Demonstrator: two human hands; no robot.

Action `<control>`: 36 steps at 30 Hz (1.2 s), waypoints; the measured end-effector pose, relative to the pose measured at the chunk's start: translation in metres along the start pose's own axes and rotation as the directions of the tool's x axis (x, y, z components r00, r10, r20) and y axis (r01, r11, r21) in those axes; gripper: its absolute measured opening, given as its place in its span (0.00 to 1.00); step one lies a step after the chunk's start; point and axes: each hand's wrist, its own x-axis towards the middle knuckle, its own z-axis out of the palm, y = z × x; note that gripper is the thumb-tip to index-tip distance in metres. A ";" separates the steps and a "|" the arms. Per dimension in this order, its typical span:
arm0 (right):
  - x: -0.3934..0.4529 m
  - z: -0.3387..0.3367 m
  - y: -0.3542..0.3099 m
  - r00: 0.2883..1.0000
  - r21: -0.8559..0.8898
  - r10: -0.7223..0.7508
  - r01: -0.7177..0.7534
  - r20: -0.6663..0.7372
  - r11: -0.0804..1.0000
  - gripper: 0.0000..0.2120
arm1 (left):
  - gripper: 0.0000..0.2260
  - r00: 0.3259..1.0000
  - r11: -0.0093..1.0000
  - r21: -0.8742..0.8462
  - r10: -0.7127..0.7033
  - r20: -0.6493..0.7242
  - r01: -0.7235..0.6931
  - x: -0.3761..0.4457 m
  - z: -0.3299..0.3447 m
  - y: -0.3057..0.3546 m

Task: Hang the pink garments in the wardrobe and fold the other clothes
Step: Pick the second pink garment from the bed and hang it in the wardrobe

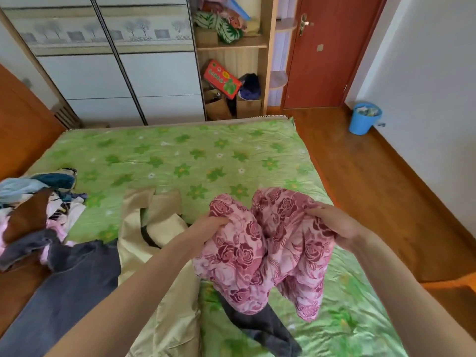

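A pink garment with dark rose print [260, 251] hangs bunched above the green flowered bed [180, 155]. My left hand [206, 226] grips its left side and my right hand [332, 222] grips its right side. Beneath it lies a dark grey garment [265, 328]. A beige garment [154, 228] is spread on the bed to the left, with dark grey trousers [74, 276] beside it. A mixed pile of clothes [36, 210] sits at the bed's left edge. The wardrobe with sliding doors [116, 73] stands beyond the bed, its doors closed.
Open wooden shelves [231, 45] right of the wardrobe hold bedding, a red box [222, 79] and bags. A red-brown door [332, 52] is at the back right. A blue bucket [364, 118] stands on the wooden floor by the white wall.
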 end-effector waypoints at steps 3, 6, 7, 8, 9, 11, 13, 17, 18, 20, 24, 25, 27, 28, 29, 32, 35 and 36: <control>-0.005 -0.009 0.002 0.997 0.041 -0.068 0.066 0.037 0.997 0.11 | 0.13 0.991 0.996 0.039 0.085 -0.101 -0.082 0.003 -0.005 0.005; -0.015 -0.009 -0.004 0.993 -0.024 -0.114 0.114 0.013 0.993 0.24 | 0.07 0.992 0.992 -0.037 0.116 -0.056 -0.119 -0.001 -0.010 0.012; -0.017 -0.006 -0.004 0.992 -0.073 -0.123 0.123 0.000 0.990 0.27 | 0.11 0.992 0.989 -0.072 0.127 -0.015 -0.128 -0.007 -0.008 0.016; -0.018 -0.001 -0.003 0.993 -0.132 -0.122 0.121 -0.003 0.984 0.29 | 0.15 0.993 0.989 -0.086 0.121 0.002 -0.120 -0.012 -0.004 0.019; -0.018 0.007 0.001 0.995 -0.180 -0.104 0.102 -0.003 0.978 0.29 | 0.18 0.992 0.990 -0.065 0.123 0.003 -0.122 -0.017 -0.001 0.020; -0.016 0.021 0.011 0.998 -0.183 -0.064 0.064 0.005 0.981 0.24 | 0.16 0.983 0.984 -0.004 0.179 -0.042 -0.179 -0.019 0.004 0.021; -0.012 0.029 0.019 0.995 -0.121 -0.084 0.077 -0.048 0.990 0.15 | 0.13 0.969 0.971 0.010 0.239 -0.062 -0.239 -0.018 0.007 0.020; -0.013 0.025 0.019 0.993 -0.046 -0.092 0.088 -0.080 0.995 0.13 | 0.08 0.929 0.932 0.081 0.360 -0.090 -0.353 -0.019 0.000 0.020; -0.015 0.024 0.018 0.991 -0.058 -0.105 0.100 -0.087 0.993 0.14 | 0.09 0.917 0.922 0.105 0.384 -0.112 -0.373 -0.017 -0.003 0.020; -0.020 0.024 0.014 0.984 -0.079 -0.136 0.127 -0.114 0.989 0.16 | 0.09 0.896 0.899 0.210 0.418 -0.148 -0.385 -0.017 -0.009 0.024; -0.029 0.038 0.009 0.982 -0.219 -0.181 0.164 -0.059 0.962 0.36 | 0.26 0.915 0.866 0.304 0.401 0.053 -0.397 -0.025 -0.017 0.017; -0.026 0.038 0.012 0.979 -0.237 -0.199 0.184 -0.038 0.954 0.37 | 0.31 0.911 0.844 0.344 0.393 0.128 -0.412 -0.027 -0.018 0.013; -0.026 0.036 0.017 0.971 -0.247 -0.237 0.219 -0.043 0.944 0.35 | 0.30 0.883 0.756 0.459 0.428 0.193 -0.467 -0.030 -0.021 0.008; -0.026 0.033 0.019 0.964 -0.234 -0.260 0.242 -0.050 0.942 0.30 | 0.26 0.867 0.724 0.484 0.458 0.196 -0.491 -0.032 -0.024 0.007; -0.025 0.028 0.021 0.954 -0.219 -0.295 0.277 -0.055 0.936 0.22 | 0.22 0.852 0.711 0.481 0.490 0.185 -0.513 -0.034 -0.027 0.006; -0.029 0.014 0.020 0.914 -0.216 -0.400 0.377 -0.072 0.901 0.11 | 0.18 0.798 0.656 0.486 0.580 0.165 -0.577 -0.045 -0.037 0.006; -0.045 0.007 0.012 0.861 -0.322 -0.506 0.492 0.045 0.809 0.33 | 0.20 0.750 0.553 0.584 0.644 0.153 -0.594 -0.055 -0.037 0.011; -0.049 0.005 0.010 0.847 -0.413 -0.524 0.510 0.088 0.755 0.36 | 0.21 0.734 0.517 0.617 0.663 0.149 -0.593 -0.058 -0.035 0.014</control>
